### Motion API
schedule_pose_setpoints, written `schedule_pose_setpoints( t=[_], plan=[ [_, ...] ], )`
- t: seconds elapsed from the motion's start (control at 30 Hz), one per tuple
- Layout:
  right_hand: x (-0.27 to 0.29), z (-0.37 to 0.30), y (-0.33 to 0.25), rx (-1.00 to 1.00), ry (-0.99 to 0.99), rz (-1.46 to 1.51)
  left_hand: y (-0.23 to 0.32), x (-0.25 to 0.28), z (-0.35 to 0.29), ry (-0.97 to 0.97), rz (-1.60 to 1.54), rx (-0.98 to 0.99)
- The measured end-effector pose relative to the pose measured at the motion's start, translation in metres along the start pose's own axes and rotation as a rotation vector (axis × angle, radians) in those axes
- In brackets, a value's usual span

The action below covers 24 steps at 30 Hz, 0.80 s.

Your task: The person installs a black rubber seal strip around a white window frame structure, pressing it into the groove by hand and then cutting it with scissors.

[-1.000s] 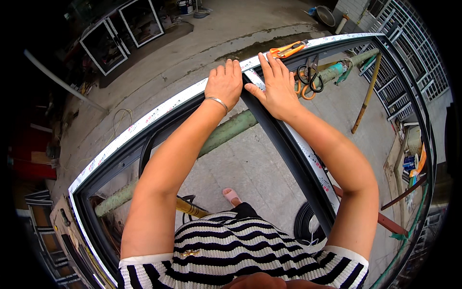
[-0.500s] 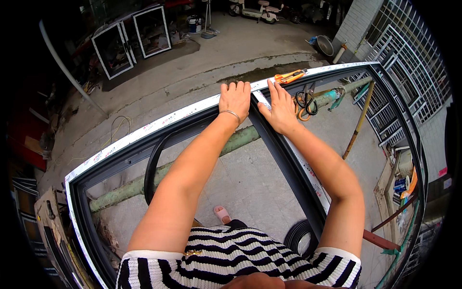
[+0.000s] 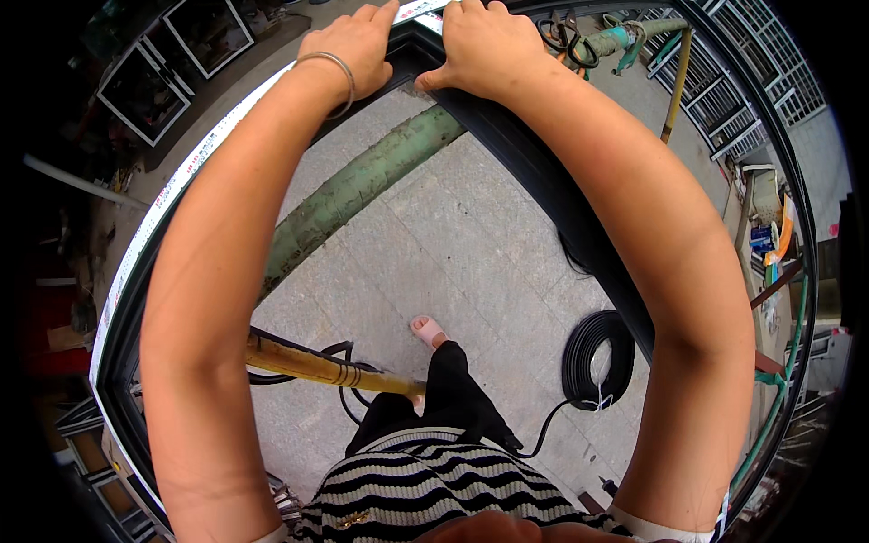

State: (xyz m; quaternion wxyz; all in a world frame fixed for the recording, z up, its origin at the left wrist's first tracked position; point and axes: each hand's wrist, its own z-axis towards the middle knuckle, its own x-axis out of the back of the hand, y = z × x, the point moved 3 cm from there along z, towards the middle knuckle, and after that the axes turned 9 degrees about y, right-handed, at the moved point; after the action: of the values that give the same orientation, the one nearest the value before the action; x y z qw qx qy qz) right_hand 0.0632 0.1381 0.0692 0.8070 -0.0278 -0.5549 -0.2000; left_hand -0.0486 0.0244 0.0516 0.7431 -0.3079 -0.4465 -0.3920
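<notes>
A large window frame (image 3: 138,262), white outside and black inside, lies across my view on green pipes. My left hand (image 3: 348,54) is at its far edge by the middle bar, fingers closed over the white rim. Just right of it, my right hand (image 3: 493,45) grips the far end of the black middle bar (image 3: 543,172), thumb along its inner side. The fingertips of both hands run to the picture's upper edge. Scissors (image 3: 570,45) with dark and orange handles lie beyond my right hand, partly cut off by the picture's edge.
A coil of black rubber strip (image 3: 597,360) lies on the floor at right. A green pipe (image 3: 362,181) and a yellow pole (image 3: 317,364) run beneath the frame. White-edged panels (image 3: 145,90) stand at far left, metal grilles (image 3: 724,90) at far right.
My view has tipped down and closer, showing more floor, the coil and my legs. Both hands stay at the middle bar's far end, fingers now closed round the frame. The orange cutter has left view.
</notes>
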Motion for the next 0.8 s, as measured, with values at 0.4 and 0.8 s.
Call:
schedule_pose_setpoints(
  t=[0.4, 0.8],
  plan=[
    [-0.015, 0.009, -0.018, -0.013, 0.083, -0.019, -0.036, 0.007, -0.012, -0.081, -0.036, -0.147],
    [-0.008, 0.001, -0.039, -0.267, 0.119, -0.067, -0.029, 0.010, -0.018, -0.027, -0.067, -0.111]
  ],
)
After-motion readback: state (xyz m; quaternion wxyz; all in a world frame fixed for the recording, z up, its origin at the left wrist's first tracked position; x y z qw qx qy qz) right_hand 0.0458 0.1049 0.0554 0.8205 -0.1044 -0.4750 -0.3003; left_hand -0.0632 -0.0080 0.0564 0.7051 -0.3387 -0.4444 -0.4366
